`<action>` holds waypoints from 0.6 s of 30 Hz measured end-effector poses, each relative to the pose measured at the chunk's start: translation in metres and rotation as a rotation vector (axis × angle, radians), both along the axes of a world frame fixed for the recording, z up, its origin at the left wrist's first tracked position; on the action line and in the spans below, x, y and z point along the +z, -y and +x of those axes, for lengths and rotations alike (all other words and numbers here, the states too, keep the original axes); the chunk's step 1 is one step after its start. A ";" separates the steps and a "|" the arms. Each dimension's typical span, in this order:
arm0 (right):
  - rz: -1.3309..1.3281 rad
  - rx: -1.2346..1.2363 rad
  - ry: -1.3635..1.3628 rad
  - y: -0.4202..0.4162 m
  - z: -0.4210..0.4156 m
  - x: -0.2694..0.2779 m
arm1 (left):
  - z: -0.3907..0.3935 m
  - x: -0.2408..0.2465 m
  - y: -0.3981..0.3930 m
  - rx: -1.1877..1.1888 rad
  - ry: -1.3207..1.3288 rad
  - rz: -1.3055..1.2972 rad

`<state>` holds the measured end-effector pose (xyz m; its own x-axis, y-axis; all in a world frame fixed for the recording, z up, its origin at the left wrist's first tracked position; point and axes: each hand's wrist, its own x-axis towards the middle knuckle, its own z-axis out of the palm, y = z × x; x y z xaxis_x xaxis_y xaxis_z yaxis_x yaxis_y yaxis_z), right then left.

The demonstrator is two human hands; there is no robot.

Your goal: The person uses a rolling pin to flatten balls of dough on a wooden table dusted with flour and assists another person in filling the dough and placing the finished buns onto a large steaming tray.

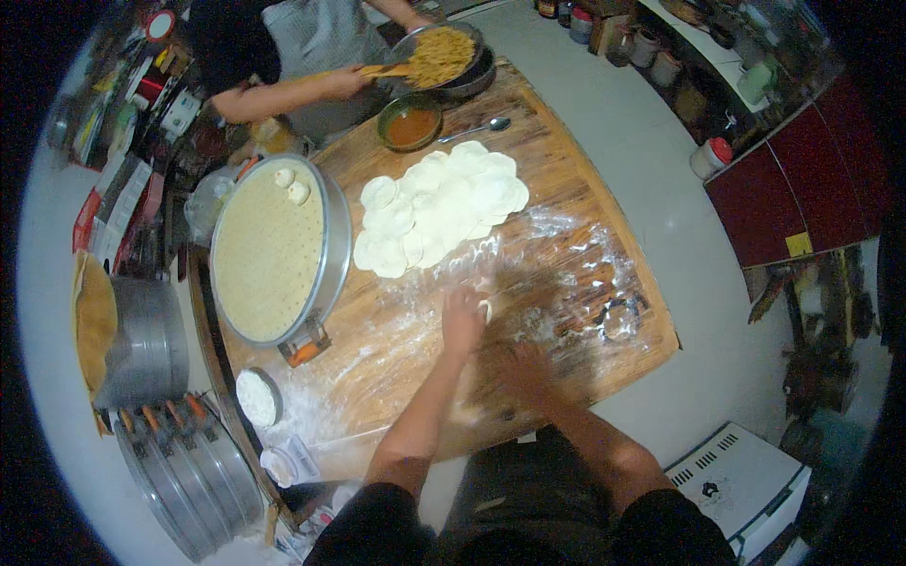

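My left hand is over the floured wooden table, its fingers at a small pale piece of dough; whether they grip it is unclear. My right hand is low over the board just to the right, blurred and in shadow, and what lies under it is hidden. Beyond my hands a cluster of overlapping flat dough rounds lies on the table. On the left stands a large round metal steamer tray with a pale perforated lining and a few small filled dumplings near its far edge.
Across the wooden table, a co-worker's hand holds a wooden utensil at a bowl of yellowish filling. Nearby are a bowl of orange-brown liquid and a metal spoon. A flour dish sits at left; stacked steamers stand beside the table.
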<state>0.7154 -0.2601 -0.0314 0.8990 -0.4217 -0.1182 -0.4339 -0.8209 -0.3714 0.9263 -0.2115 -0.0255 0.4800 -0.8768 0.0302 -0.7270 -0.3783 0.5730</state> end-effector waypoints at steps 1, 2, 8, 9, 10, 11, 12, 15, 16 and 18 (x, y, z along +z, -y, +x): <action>0.013 0.022 -0.055 0.000 -0.005 0.000 | -0.011 -0.004 -0.018 0.026 -0.015 0.103; -0.037 0.017 -0.049 0.001 -0.002 -0.004 | -0.023 -0.008 -0.036 -0.011 -0.047 0.115; 0.320 -0.556 -0.293 0.048 0.103 -0.010 | -0.037 0.059 -0.034 0.194 -0.717 0.004; 0.162 -0.380 -0.140 0.036 0.090 -0.023 | -0.034 0.058 -0.038 0.046 -0.463 0.078; -0.037 -0.220 -0.007 0.026 0.075 -0.037 | -0.032 0.055 -0.039 -0.084 -0.201 0.122; 0.033 -0.121 0.101 0.013 0.069 -0.011 | -0.025 0.037 -0.051 -0.055 -0.231 0.174; 0.156 -0.112 0.237 0.004 0.063 0.004 | -0.025 0.010 -0.071 0.014 -0.280 0.189; 0.623 -0.245 0.653 -0.009 0.036 -0.001 | -0.031 -0.016 -0.097 0.184 -0.545 0.117; 0.564 -0.290 0.509 -0.005 0.047 -0.008 | -0.032 -0.018 -0.105 0.166 -0.532 0.013; 0.143 -0.199 -0.089 0.009 0.083 0.004 | -0.021 -0.019 -0.114 0.073 -0.399 -0.015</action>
<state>0.7985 -0.2688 -0.0272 0.7836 -0.5623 -0.2640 -0.6174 -0.6580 -0.4311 0.9054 -0.0978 -0.0446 0.5179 -0.8405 -0.1589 -0.4177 -0.4106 0.8105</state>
